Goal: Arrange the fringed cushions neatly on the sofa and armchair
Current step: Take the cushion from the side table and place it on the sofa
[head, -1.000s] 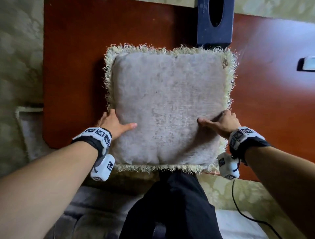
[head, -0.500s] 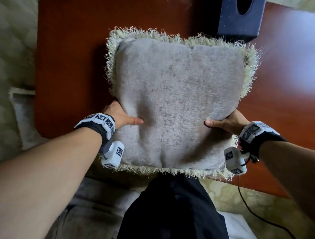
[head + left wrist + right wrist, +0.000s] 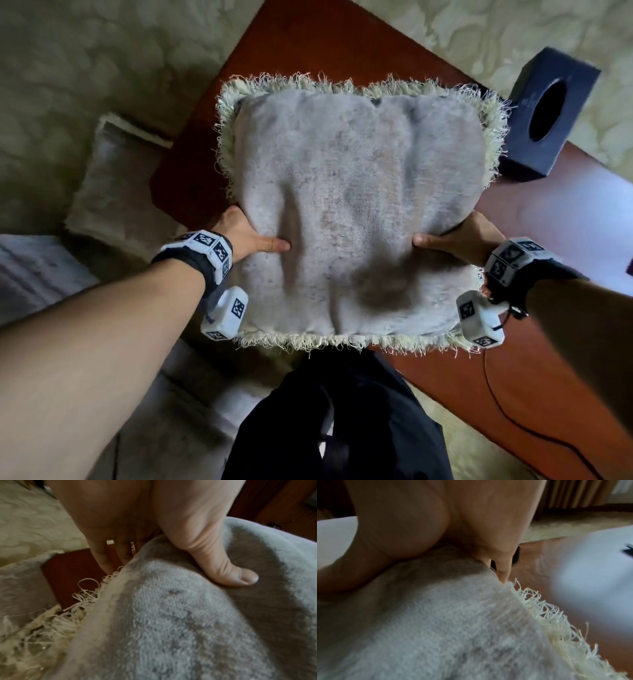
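Note:
A grey plush cushion with a cream fringe is held up in front of me, above a red-brown wooden table. My left hand grips its left edge, thumb pressed into the top face and fingers under it. My right hand grips the right edge the same way. In the left wrist view the thumb dents the cushion; in the right wrist view my fingers curl under the cushion. A second fringed cushion lies on the floor to the left.
A dark blue tissue box stands on the table's far right corner. Patterned beige carpet surrounds the table. A grey upholstered seat shows at the left edge. My dark trousers and a black cable are below.
The cushion has been lifted off the table and squeezed at its sides. My view has turned, so the table and tissue box now sit at an angle to the right.

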